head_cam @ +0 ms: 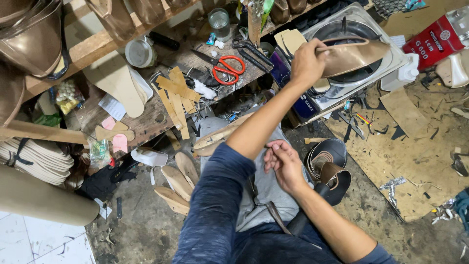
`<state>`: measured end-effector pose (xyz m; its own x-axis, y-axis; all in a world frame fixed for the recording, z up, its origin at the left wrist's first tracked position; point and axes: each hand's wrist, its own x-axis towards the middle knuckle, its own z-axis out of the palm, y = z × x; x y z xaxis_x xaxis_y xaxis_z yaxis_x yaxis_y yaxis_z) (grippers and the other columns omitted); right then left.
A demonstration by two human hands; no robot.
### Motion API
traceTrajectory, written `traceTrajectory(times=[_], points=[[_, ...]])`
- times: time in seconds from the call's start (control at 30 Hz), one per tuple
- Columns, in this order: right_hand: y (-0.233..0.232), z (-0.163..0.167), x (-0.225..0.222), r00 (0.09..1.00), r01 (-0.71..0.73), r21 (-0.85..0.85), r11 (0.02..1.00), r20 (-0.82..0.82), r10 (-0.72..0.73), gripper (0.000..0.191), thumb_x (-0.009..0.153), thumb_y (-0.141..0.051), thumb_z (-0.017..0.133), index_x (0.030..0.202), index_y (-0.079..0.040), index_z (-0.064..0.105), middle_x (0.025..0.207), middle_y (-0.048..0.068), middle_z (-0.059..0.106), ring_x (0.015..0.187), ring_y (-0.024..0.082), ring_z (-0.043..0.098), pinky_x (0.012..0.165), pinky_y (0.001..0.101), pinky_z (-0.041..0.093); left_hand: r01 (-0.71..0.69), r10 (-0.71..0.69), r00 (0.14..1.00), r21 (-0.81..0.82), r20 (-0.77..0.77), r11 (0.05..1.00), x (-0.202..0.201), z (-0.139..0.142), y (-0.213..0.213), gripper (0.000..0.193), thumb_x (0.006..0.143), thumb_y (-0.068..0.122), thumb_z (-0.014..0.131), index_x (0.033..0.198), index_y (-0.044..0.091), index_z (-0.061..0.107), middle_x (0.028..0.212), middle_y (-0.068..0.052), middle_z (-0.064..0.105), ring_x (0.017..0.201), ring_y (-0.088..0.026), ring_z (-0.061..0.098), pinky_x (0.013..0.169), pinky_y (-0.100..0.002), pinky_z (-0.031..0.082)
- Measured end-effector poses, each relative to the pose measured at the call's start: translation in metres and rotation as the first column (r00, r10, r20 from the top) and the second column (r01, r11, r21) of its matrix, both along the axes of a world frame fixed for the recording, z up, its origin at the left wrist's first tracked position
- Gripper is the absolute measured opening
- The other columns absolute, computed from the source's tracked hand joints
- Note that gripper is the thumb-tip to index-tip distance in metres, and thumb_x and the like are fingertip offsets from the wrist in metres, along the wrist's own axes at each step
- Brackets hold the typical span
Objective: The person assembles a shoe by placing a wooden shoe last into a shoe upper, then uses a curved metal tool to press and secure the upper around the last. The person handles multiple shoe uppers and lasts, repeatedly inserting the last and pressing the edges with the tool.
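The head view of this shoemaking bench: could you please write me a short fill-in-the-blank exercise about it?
1. The left hand holds a bronze shoe sole above a round ____.
2. The scissors on the wooden bench have ____ handles.
3. The right hand rests over the person's ____.

Missing words: burner; red; lap

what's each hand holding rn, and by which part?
Left hand grips a bronze shoe sole by its near end, over the stove. Right hand: curled in the lap, contents unclear.
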<state>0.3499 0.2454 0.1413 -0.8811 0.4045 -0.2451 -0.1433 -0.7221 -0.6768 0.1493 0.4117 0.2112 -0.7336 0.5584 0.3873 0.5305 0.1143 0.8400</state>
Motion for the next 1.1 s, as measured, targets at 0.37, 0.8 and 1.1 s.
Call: traceTrajectory(times=[0.37,0.8,1.1], points=[[0.108,0.111,0.013,0.972,0.174,-0.152,0.973,-0.131,-0.194,0.068,0.099,-0.051,0.041,0.141,0.001,0.053,0.135,0.018,0.066,0.125,0.029,0.067,0.110,0.0461,0.050,0.242,-0.214,0.958,0.137,-0.191,0.961,0.016,0.077,-0.277,0.023,0.096,-0.010,0.062,0.117,0.001,0.063,0.125,-0.014,0.070,0.118,-0.024,0.070,0.104,-0.033,0.054],[0.042,0.135,-0.041,0.986,-0.068,0.301,0.951,-0.126,0.111,0.018,0.106,-0.009,0.067,0.120,0.003,0.068,0.115,0.009,0.073,0.105,0.017,0.070,0.099,0.0338,0.057,-0.144,-0.047,0.935,0.496,0.352,0.856,0.048,0.033,-0.468,0.031,0.097,-0.004,0.069,0.128,-0.009,0.065,0.136,-0.021,0.066,0.125,-0.026,0.067,0.107,-0.035,0.057],[0.036,0.125,-0.045,0.988,-0.084,0.343,0.936,-0.092,0.123,0.010,0.105,-0.009,0.076,0.111,-0.003,0.071,0.103,0.004,0.072,0.093,0.012,0.066,0.092,0.0309,0.054,-0.136,0.026,0.977,0.533,0.209,0.835,0.046,0.030,-0.490,0.024,0.099,0.001,0.072,0.120,-0.010,0.067,0.128,-0.023,0.070,0.127,-0.031,0.067,0.117,-0.041,0.051]])
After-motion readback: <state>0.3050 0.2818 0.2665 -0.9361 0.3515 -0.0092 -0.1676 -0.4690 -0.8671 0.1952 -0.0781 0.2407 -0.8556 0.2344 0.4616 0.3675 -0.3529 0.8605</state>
